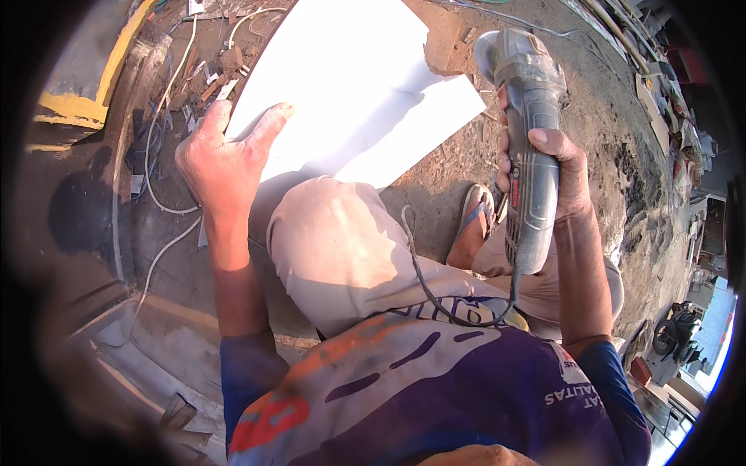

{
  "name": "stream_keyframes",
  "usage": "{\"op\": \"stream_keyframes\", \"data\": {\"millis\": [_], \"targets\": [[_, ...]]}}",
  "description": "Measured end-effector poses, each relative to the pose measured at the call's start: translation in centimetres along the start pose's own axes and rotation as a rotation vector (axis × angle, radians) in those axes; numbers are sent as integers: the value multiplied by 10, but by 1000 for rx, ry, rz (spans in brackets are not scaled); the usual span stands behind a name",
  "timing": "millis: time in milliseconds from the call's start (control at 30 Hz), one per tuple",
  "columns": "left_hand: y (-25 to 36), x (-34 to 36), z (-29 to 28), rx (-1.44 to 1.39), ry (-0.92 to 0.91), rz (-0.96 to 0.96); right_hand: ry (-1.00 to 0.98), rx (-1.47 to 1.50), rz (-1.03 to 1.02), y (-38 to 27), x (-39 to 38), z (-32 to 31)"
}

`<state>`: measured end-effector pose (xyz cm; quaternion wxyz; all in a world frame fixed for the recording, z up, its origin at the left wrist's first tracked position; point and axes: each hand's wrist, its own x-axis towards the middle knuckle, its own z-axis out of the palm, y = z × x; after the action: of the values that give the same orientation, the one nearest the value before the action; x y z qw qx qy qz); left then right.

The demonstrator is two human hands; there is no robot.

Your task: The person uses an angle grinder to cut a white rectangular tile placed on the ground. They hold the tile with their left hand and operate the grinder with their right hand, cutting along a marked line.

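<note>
My right hand (569,167) is closed round the body of a dusty dark angle grinder (536,113). The grinder stands nearly upright in the view, its disc (486,56) at the upper left, apart from the sheet. From its lower end a black cord (426,286) loops across my lap. A bright white sheet (326,85) with a notched right edge lies tilted ahead of my knee (334,225). My left hand (225,155) grips its left edge, thumb over the top face; the other fingers are partly hidden. Whether the disc spins cannot be told.
White cables (160,116) run along the ground at the left, among wood scraps (211,87). A yellow-edged frame (78,109) stands at the far left. My sandalled foot (472,225) rests below the grinder. Piled materials (684,132) line the right side, with a motorbike (678,332) farther down.
</note>
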<state>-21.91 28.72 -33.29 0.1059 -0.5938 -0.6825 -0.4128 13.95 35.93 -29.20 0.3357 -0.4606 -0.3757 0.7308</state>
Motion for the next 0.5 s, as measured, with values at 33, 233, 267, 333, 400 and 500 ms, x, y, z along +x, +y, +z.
{"op": "stream_keyframes", "data": {"millis": [33,233,267,333,400,500], "targets": [[1,-1,0,-41,0,-1,-47,61,-24,1,-2,4],[0,3,0,-13,21,26,-239,289,10,-14,-2,26],[-2,2,-1,44,23,53,-237,260,23,-13,1,26],[0,2,-2,49,21,63,-236,201,51,-10,8,24],[1,0,0,58,23,69,-199,210,69,-7,11,19],[4,1,1,60,26,51,-164,207,94,-7,9,17]]}}
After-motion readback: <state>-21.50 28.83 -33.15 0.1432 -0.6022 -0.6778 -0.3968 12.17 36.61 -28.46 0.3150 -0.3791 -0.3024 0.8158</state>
